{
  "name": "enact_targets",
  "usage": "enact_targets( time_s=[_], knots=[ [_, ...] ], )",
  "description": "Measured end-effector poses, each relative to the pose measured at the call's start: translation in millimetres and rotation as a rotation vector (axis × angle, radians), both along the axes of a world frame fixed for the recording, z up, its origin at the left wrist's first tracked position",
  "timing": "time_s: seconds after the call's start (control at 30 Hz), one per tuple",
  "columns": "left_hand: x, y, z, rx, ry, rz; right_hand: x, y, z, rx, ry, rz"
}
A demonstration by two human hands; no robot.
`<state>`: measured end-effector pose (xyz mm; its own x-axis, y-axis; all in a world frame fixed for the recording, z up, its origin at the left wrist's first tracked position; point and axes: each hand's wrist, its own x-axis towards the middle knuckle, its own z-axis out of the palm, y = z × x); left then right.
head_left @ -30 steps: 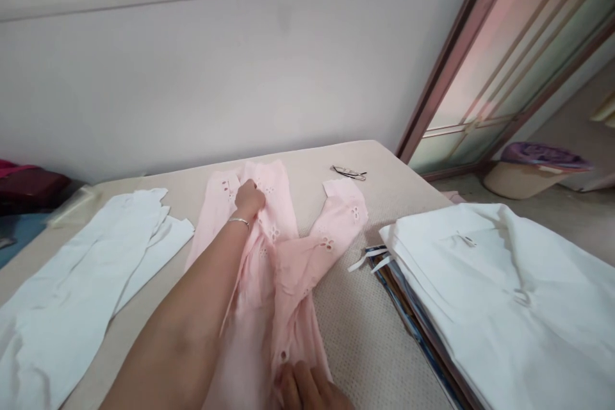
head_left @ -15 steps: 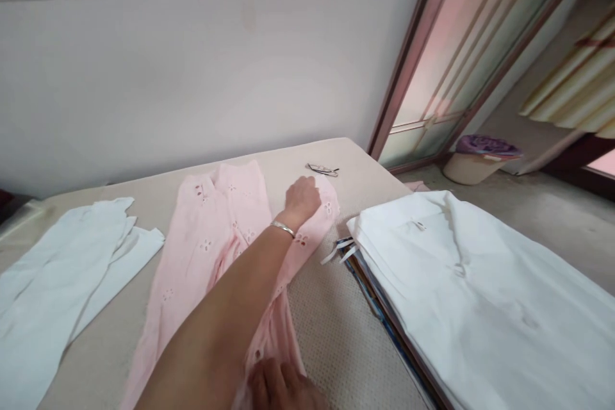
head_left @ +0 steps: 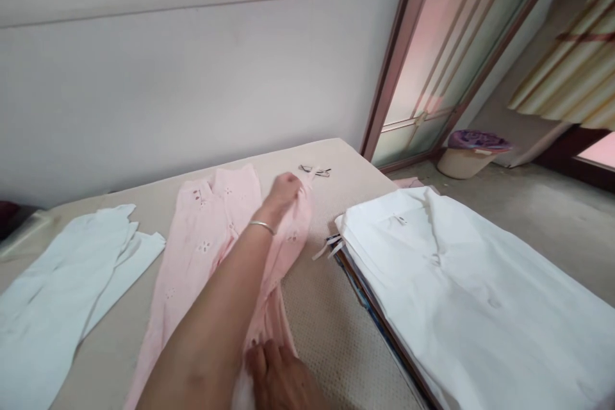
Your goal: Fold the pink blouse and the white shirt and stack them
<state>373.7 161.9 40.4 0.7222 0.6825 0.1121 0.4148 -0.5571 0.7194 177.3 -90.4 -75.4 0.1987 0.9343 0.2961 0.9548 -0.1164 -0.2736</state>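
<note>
A pink garment (head_left: 199, 262) with cut-out flower patterns lies spread on the cloth-covered surface. My left hand (head_left: 284, 192), wearing a bangle at the wrist, reaches across it and is closed on the edge of the garment's right-hand part, which is partly lifted and hangs in folds. Lower down, my right hand (head_left: 283, 375) has its fingers bent and closed on the same garment near its right edge. The left forearm hides the middle of the garment.
On the right stands a stack of folded clothes topped by a white garment (head_left: 461, 282). Another white garment (head_left: 72, 275) lies at left. Eyeglasses (head_left: 314, 171) rest near the far edge. Beyond are a wall, a sliding door (head_left: 418, 64) and a bin (head_left: 464, 160).
My left hand has drawn the right part of the pink garment leftward and up off the surface, uncovering the spot beside the glasses. My right hand stays low on the garment. The view has shifted slightly.
</note>
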Motion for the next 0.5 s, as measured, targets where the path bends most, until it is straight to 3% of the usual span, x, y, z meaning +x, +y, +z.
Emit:
enact_targets(
  time_s=[0.07,0.1,0.13,0.2,0.3,0.4,0.5],
  knots=[
    [-45,28,14.9,-0.061,-0.171,0.060,1,1,1.6,-0.064,0.042,-0.029],
    [-71,42,18.8,-0.211,-0.416,0.108,2,1,2.8,-0.088,0.061,-0.052],
    [-97,55,19.7,-0.355,-0.622,0.161,3,0,4.3,-0.101,0.071,-0.058],
    [-149,77,13.4,-0.571,-0.780,0.301,5,-3,7.7,-0.109,0.073,-0.025],
    [-209,94,-6.3,-0.711,-0.751,0.557,8,-6,11.4,-0.135,0.055,0.018],
    [-242,99,-19.5,-0.774,-0.668,0.783,8,-6,9.9,-0.168,0.044,0.004],
    [-253,100,-20.7,-0.731,-0.556,0.801,8,-6,5.7,-0.173,0.034,0.012]
  ],
)
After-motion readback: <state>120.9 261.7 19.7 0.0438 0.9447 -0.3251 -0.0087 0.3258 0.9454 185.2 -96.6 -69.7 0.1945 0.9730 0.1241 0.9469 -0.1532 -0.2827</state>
